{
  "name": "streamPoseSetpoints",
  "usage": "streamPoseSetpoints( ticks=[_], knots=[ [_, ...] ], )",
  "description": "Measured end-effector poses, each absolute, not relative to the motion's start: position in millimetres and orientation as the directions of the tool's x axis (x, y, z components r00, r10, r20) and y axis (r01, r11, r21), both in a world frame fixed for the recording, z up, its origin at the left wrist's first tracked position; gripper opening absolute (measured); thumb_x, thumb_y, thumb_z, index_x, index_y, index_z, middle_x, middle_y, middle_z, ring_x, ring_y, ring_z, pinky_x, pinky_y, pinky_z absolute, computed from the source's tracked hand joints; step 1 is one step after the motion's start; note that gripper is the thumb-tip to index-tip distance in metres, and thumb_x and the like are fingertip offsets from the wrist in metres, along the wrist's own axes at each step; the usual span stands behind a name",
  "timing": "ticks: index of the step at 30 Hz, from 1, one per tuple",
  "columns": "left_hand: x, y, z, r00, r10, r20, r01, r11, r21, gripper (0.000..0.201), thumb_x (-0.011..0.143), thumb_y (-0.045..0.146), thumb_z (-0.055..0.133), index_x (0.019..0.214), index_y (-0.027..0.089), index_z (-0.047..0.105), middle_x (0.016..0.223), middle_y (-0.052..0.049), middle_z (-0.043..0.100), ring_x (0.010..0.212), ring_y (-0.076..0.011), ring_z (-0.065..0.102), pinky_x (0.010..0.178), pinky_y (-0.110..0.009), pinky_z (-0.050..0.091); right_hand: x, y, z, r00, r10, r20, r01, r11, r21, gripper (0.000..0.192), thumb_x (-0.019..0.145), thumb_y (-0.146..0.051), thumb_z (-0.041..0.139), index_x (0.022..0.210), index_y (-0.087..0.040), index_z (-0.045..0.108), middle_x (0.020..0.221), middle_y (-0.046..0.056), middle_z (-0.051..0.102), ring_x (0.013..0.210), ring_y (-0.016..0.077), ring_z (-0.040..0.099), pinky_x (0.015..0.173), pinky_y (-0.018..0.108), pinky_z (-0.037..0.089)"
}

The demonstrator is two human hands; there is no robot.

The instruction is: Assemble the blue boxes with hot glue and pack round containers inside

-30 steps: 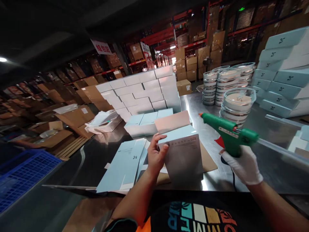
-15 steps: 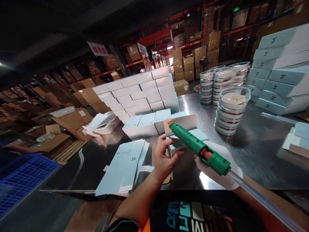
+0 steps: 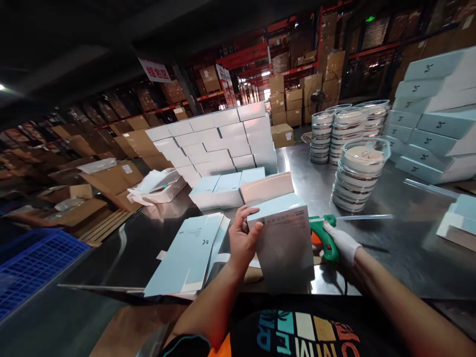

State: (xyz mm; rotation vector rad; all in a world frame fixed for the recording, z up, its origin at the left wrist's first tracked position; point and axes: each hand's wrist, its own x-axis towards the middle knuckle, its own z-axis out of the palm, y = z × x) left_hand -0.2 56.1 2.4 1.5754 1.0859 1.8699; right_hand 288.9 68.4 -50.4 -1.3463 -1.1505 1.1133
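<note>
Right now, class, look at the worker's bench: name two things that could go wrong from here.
The gloved right hand holds the green glue gun low, right beside the pale blue box; its nozzle is hidden, so glue might smear the box. The bare left hand grips that box's edge close by and could catch hot glue.

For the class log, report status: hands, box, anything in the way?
Left hand grips light blue box, upright on steel table. Gloved right hand holds green glue gun beside box. Flat blanks lie left, apart.
</note>
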Motion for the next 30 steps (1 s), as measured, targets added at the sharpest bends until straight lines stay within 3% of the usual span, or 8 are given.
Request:
streamPoseSetpoints(
  ticks=[4, 7, 10, 15, 20, 22, 25, 30],
  knots=[
    [-1.7, 57.1, -0.5, -0.237, 0.753, 0.614, 0.143, -0.598, 0.789, 0.063, 0.079, 0.078, 0.081, 0.106, 0.022, 0.082, 0.127, -0.011, 0.073, 0.101, -0.0257, 0.071, 0.081, -0.032, 0.056, 300.6, 73.8, -46.3, 0.253, 0.968, 0.01, 0.181, -0.037, -0.983, 0.047, 0.084, -0.067, 0.072, 0.066, -0.024, 0.066, 0.055, 0.006, 0.069, 0.047, 0.022, 0.063, 0.048, 0.034, 0.053],
    [4.0, 56.3, -0.8, -0.192, 0.74, 0.644, 0.155, -0.625, 0.765, 0.06, 0.081, 0.075, 0.081, 0.106, 0.021, 0.083, 0.125, -0.012, 0.074, 0.102, -0.0269, 0.071, 0.086, -0.035, 0.057, 283.6, 63.1, -10.9, 0.247, 0.948, 0.201, 0.11, 0.179, -0.978, 0.05, 0.087, -0.065, 0.071, 0.112, -0.022, 0.077, 0.115, 0.013, 0.083, 0.097, 0.0285, 0.079, 0.08, 0.04, 0.065],
    [11.4, 54.9, -1.6, -0.092, 0.723, 0.685, 0.133, -0.673, 0.728, 0.058, 0.082, 0.074, 0.081, 0.104, 0.02, 0.082, 0.122, -0.013, 0.074, 0.109, -0.0296, 0.072, 0.092, -0.038, 0.058, 252.0, 51.5, 29.4, 0.094, 0.928, 0.36, -0.01, 0.362, -0.932, 0.064, 0.085, -0.051, 0.074, 0.143, -0.026, 0.065, 0.148, 0.01, 0.072, 0.133, 0.0308, 0.069, 0.109, 0.048, 0.059],
    [15.2, 57.3, -10.4, 0.01, 0.676, 0.737, 0.042, -0.736, 0.675, 0.051, 0.085, 0.068, 0.083, 0.099, 0.019, 0.077, 0.116, -0.011, 0.07, 0.11, -0.0275, 0.073, 0.092, -0.038, 0.058, 236.5, 46.6, 41.4, -0.037, 0.945, 0.325, 0.027, 0.326, -0.945, 0.054, 0.083, -0.05, 0.078, 0.129, -0.022, 0.071, 0.127, 0.011, 0.079, 0.127, 0.0346, 0.071, 0.107, 0.049, 0.06],
    [12.2, 63.8, -13.7, -0.086, 0.578, 0.811, -0.086, -0.816, 0.572, 0.047, 0.088, 0.055, 0.088, 0.117, 0.027, 0.064, 0.121, -0.008, 0.073, 0.124, -0.0282, 0.074, 0.107, -0.044, 0.057, 262.0, 43.5, 17.5, -0.155, 0.846, 0.51, 0.163, 0.531, -0.831, 0.067, 0.07, -0.059, 0.098, 0.121, -0.024, 0.073, 0.148, 0.015, 0.071, 0.141, 0.0374, 0.064, 0.122, 0.054, 0.051],
    [9.1, 63.9, -7.5, -0.02, 0.524, 0.852, -0.1, -0.849, 0.519, 0.043, 0.091, 0.049, 0.087, 0.123, 0.029, 0.066, 0.115, -0.007, 0.074, 0.123, -0.0277, 0.075, 0.108, -0.047, 0.058, 267.9, 38.5, 14.1, -0.21, 0.805, 0.555, 0.2, 0.591, -0.782, 0.05, 0.079, -0.058, 0.093, 0.114, -0.026, 0.077, 0.158, 0.015, 0.064, 0.148, 0.0375, 0.059, 0.126, 0.058, 0.046],
    [4.9, 60.1, 5.4, 0.183, 0.451, 0.874, -0.027, -0.886, 0.463, 0.023, 0.097, 0.048, 0.08, 0.11, 0.028, 0.079, 0.113, -0.009, 0.078, 0.128, -0.0306, 0.073, 0.112, -0.054, 0.057, 269.2, 30.8, 15.4, -0.285, 0.759, 0.586, 0.182, 0.643, -0.744, 0.029, 0.093, -0.05, 0.083, 0.114, -0.03, 0.081, 0.166, 0.011, 0.058, 0.151, 0.0356, 0.058, 0.125, 0.059, 0.047],
    [3.4, 55.3, 11.4, 0.229, 0.462, 0.857, 0.094, -0.887, 0.453, 0.035, 0.098, 0.061, 0.072, 0.092, 0.028, 0.083, 0.1, -0.009, 0.084, 0.115, -0.0322, 0.077, 0.104, -0.059, 0.061, 265.8, 29.3, 23.1, -0.357, 0.693, 0.626, 0.117, 0.698, -0.706, 0.018, 0.101, -0.033, 0.076, 0.117, -0.034, 0.085, 0.15, 0.008, 0.071, 0.14, 0.0295, 0.067, 0.123, 0.054, 0.052]
  ],
)
